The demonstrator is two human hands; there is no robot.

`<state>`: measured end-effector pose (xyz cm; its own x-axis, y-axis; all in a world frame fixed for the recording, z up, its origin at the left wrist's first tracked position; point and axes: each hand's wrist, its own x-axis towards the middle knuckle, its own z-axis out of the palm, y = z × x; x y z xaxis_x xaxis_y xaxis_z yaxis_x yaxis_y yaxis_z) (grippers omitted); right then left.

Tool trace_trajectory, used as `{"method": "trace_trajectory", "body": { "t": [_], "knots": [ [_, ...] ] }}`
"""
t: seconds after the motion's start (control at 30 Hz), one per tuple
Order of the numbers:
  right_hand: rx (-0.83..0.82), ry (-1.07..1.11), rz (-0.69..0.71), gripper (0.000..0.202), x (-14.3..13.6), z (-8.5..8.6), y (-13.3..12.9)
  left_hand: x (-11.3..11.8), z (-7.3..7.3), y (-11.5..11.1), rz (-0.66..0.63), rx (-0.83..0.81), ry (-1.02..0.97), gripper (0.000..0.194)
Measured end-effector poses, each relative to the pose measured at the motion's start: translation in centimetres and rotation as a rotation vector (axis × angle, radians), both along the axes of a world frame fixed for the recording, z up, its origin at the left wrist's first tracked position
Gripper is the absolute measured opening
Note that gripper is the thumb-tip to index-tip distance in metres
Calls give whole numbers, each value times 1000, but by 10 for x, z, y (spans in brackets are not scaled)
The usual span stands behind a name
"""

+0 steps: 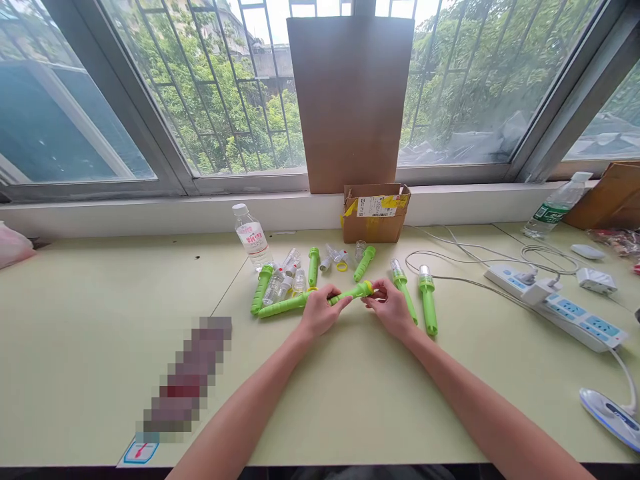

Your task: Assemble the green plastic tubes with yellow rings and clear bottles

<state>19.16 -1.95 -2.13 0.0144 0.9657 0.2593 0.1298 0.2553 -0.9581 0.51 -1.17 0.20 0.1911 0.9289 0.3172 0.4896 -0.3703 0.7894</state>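
My left hand (323, 312) is closed around a green ribbed plastic handle (350, 294), which points to the right. At the handle's wide right end sits a yellow ring (369, 287), and the fingers of my right hand (391, 308) are pinched at it. Left of my left hand lies another green handle (283, 307). Further green handles (313, 267) rest behind my hands, among clear plastic caps (274, 288) and a loose yellow ring (342, 267). Right of my right hand are two green sticks (428, 303) with clear caps fitted on top.
A water bottle (254, 237) and an opened cardboard box (373, 230) stand toward the window. On the right lie a power strip (555, 307), cables, a white adapter (597, 281) and a second bottle (555, 207). A blurred dark oblong (190, 377) is at the left front.
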Motion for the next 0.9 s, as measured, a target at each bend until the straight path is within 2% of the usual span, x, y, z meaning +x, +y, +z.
{"method": "trace_trajectory", "body": {
  "t": [0.23, 0.43, 0.9],
  "knots": [
    [19, -35, 12, 37, 2, 1, 0, 1, 4, -1, -31, -274, -131, 37],
    [59, -125, -8, 35, 2, 4, 2, 1, 7, 0, -53, -438, -193, 39],
    [114, -182, -67, 34, 0, 4, 0, -3, 8, 4, -68, -568, -242, 43]
  ]
}}
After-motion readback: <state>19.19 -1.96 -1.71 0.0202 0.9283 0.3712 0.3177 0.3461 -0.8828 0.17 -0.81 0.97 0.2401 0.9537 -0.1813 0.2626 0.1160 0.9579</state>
